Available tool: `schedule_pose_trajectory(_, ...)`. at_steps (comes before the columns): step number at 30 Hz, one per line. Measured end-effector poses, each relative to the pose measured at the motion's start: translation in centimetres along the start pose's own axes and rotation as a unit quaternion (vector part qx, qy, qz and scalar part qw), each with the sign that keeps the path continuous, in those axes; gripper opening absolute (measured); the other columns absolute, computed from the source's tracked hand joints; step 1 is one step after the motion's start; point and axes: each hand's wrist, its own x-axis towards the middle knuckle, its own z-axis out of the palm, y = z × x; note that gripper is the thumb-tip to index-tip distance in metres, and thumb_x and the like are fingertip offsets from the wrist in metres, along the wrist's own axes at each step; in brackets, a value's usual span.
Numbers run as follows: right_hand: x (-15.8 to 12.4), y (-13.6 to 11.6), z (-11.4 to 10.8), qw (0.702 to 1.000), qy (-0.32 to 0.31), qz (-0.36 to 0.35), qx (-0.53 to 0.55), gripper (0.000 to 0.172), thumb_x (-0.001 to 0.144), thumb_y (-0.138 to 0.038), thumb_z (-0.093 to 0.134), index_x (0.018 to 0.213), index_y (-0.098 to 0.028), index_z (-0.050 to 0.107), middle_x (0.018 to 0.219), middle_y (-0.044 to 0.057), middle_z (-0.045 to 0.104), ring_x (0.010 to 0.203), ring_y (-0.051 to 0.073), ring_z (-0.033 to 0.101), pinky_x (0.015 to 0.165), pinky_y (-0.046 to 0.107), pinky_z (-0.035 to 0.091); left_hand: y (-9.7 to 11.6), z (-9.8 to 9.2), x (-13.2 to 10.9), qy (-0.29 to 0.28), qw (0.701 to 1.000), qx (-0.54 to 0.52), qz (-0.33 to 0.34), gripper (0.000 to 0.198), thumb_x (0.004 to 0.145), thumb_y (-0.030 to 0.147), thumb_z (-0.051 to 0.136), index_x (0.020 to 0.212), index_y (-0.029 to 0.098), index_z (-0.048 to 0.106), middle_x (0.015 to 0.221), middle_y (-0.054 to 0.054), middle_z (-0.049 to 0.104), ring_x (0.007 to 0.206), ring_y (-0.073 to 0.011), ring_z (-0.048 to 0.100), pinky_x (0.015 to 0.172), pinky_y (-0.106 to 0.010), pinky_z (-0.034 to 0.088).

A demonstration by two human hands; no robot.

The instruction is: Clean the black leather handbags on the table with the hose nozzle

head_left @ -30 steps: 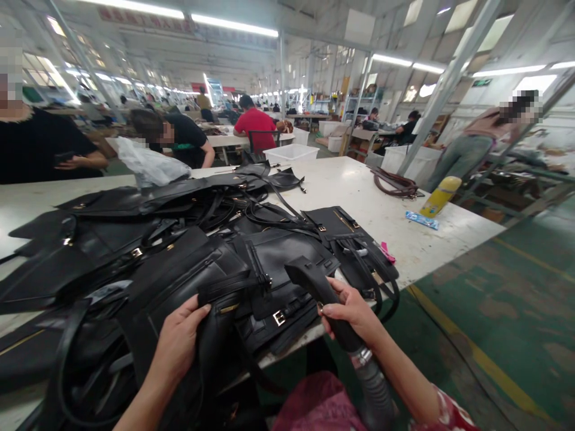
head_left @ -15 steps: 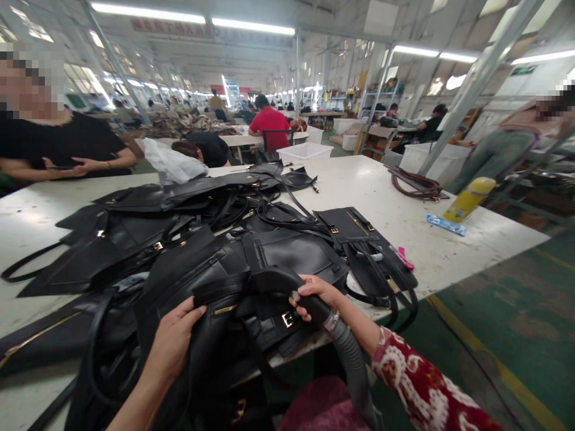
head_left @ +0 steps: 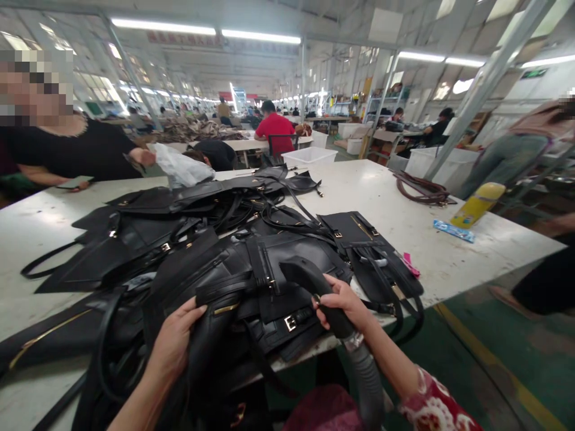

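A black leather handbag (head_left: pixel 251 281) with gold buckles lies at the near edge of the white table (head_left: pixel 404 221), on a heap of similar black bags (head_left: pixel 148 233). My left hand (head_left: pixel 177 341) grips the bag's near side, fingers closed over the leather. My right hand (head_left: pixel 344 305) is wrapped round a black nozzle (head_left: pixel 309 278) joined to a grey ribbed hose (head_left: pixel 366 383). The nozzle's tip sits over the bag's front, by its straps.
A yellow can (head_left: pixel 478 203), a blue tube (head_left: pixel 453 230) and a coil of brown straps (head_left: pixel 420 188) lie at the table's right. A pink object (head_left: pixel 411 263) sits by the bags. A person in black (head_left: pixel 67 149) stands at the far left; someone passes at the right edge (head_left: pixel 543 281).
My right hand drew the nozzle back to the right and lifted its tip off the bag's middle. The left hand kept its grip. A person has come in at the right edge.
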Motion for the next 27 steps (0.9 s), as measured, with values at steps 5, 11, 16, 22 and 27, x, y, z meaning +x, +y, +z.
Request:
schedule_pose_trajectory(5, -0.8, 0.3, 4.7, 0.995, -0.052, 0.062, -0.052, 0.068, 0.06, -0.011, 0.067, 0.121, -0.018, 0.04, 0.064, -0.001, 0.061, 0.041, 0.01, 0.054, 0.036, 0.019, 0.043, -0.2, 0.1, -0.7, -0.047, 0.997, -0.052, 0.012, 0.036, 0.057, 0.012, 0.066, 0.093, 0.015, 0.063, 0.08, -0.003, 0.069, 0.067, -0.0189, 0.064, 0.062, -0.027, 0.049)
schedule_pose_trajectory(11, 0.7, 1.3, 8.8, 0.987, -0.104, 0.112, -0.057, 0.074, 0.055, -0.008, 0.065, 0.124, -0.018, 0.039, 0.066, -0.001, 0.062, 0.038, 0.009, 0.054, 0.034, 0.018, 0.043, 0.6, 0.1, -2.8, -0.166, 0.985, -0.017, 0.049, 0.028, 0.069, 0.02, 0.061, 0.096, 0.017, 0.064, 0.08, -0.003, 0.068, 0.066, -0.0181, 0.062, 0.066, -0.03, 0.047)
schedule_pose_trajectory(16, 1.2, 0.5, 9.6, 0.984, -0.092, 0.102, -0.117, 0.072, 0.058, -0.008, 0.061, 0.125, -0.02, 0.038, 0.068, -0.001, 0.062, 0.038, 0.009, 0.053, 0.033, 0.017, 0.042, 1.2, 0.5, -3.0, -0.194, 0.974, 0.072, 0.09, 0.025, 0.074, 0.025, 0.055, 0.095, 0.015, 0.064, 0.067, -0.002, 0.065, 0.051, -0.0127, 0.055, 0.048, -0.022, 0.043)
schedule_pose_trajectory(22, 1.0, -2.4, 9.1, 0.991, -0.019, 0.014, -0.132, 0.073, 0.06, -0.013, 0.066, 0.126, -0.022, 0.037, 0.067, -0.002, 0.059, 0.043, 0.01, 0.052, 0.037, 0.02, 0.043, 2.4, 4.5, -0.7, -0.214, 0.972, 0.033, 0.091, 0.019, 0.068, 0.018, 0.057, 0.084, 0.011, 0.064, 0.061, -0.003, 0.062, 0.046, -0.0104, 0.052, 0.041, -0.019, 0.039)
schedule_pose_trajectory(27, -1.0, -4.4, 6.7, 0.982, 0.118, -0.047, -0.138, 0.075, 0.062, -0.019, 0.067, 0.129, -0.019, 0.032, 0.065, -0.001, 0.059, 0.046, 0.012, 0.051, 0.041, 0.024, 0.045, 5.0, 10.5, 3.6, -0.165, 0.971, -0.075, 0.154, 0.018, 0.066, 0.018, 0.056, 0.083, 0.012, 0.059, 0.064, -0.002, 0.061, 0.054, -0.0127, 0.057, 0.055, -0.026, 0.047)
